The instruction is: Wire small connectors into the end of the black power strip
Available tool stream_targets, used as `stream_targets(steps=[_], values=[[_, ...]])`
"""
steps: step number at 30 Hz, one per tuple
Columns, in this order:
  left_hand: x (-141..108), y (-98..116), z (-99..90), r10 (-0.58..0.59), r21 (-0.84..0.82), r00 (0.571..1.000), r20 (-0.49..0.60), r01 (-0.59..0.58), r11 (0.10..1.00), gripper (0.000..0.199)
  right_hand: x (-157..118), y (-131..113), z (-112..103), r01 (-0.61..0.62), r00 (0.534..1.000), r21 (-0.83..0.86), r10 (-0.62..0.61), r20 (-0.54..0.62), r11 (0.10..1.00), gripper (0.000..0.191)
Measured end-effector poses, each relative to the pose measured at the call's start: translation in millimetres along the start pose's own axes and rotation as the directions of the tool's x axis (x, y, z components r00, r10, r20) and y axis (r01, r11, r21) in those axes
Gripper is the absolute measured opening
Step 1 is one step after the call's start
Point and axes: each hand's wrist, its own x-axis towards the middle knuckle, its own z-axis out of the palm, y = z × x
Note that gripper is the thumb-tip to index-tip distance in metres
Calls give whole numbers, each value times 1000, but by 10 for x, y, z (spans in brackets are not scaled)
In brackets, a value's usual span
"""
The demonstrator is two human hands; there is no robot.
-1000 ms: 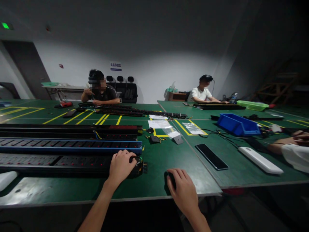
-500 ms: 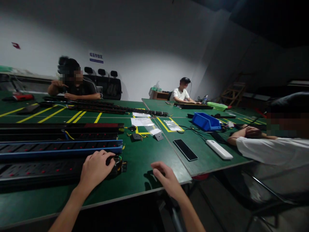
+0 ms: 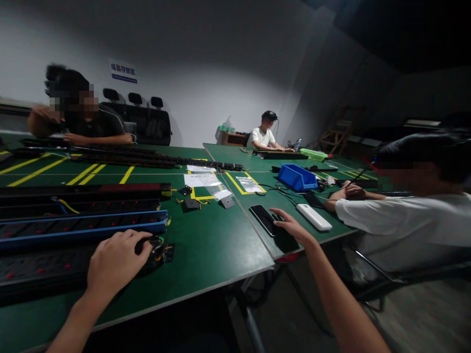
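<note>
My left hand [image 3: 119, 260] lies over the end of the nearest black socket strip [image 3: 44, 264], its fingers curled round the edge near a loose end with small wires. Beyond it runs a blue-edged strip [image 3: 91, 223] beside more black strips. At the right, my right hand [image 3: 292, 226] hovers at a black phone [image 3: 262, 218] on the green table [image 3: 217, 245], fingers apart and holding nothing. Whether the fingertips touch the phone cannot be made out. A white power bank [image 3: 314, 217] lies just right of that hand.
Small black brackets [image 3: 191, 203], papers [image 3: 200, 180] and a plastic bag [image 3: 248, 184] lie mid-table. Behind the phone are cables and a blue bin [image 3: 298, 177]. One person [image 3: 397, 211] sits close on the right; two others sit across the table.
My right hand has moved right and forward, from above the table's front edge to the phone. My left hand stays on the strip's end. The view has turned to the right.
</note>
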Motion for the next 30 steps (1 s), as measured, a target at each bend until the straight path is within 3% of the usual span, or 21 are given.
stream_targets(steps=[9, 14, 22, 30], values=[[41, 11, -21, -9, 41, 999, 53, 7, 999, 45, -23, -28, 83, -63, 998, -20, 63, 23, 998, 59], [48, -1, -2, 12, 25, 1000, 22, -13, 1000, 50, 21, 36, 81, -68, 996, -56, 71, 47, 996, 64], [58, -13, 5, 15, 0, 1000, 18, -15, 1000, 51, 17, 170, 48, -89, 995, 235, 98, -29, 968, 58], [43, -17, 11, 17, 13, 1000, 7, -18, 1000, 52, 84, 292, 101, -75, 989, 234, 103, -110, 969, 48]])
